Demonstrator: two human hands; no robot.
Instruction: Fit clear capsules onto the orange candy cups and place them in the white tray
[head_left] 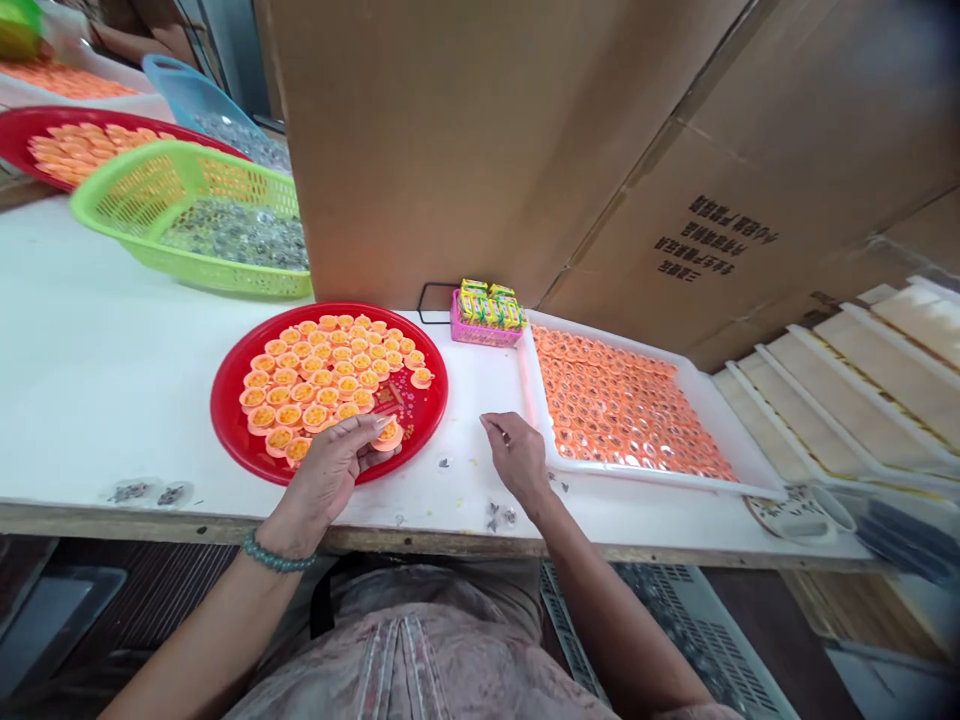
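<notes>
Peach-orange round plastic piece with yellow centre (388,434): I see it pinched in the left hand (337,460), above the near-right rim of the red round plastic tray (228,400). Right hand (521,458): fingertips narrow, contents I cannot tell. White worktop (150,390): small grey bits (493,512) near front edge; brown cardboard sheet (465,150) upright behind.

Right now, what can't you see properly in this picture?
All in the head view:
What the right hand may pinch: too small to tell.
Part of the red tray: hidden behind the left hand, which holds an orange piece.
The right end of the light-green basket: hidden behind the cardboard.
Gray bits on the table: too small to name.
Another person, top left: cut off by the top edge.
</notes>
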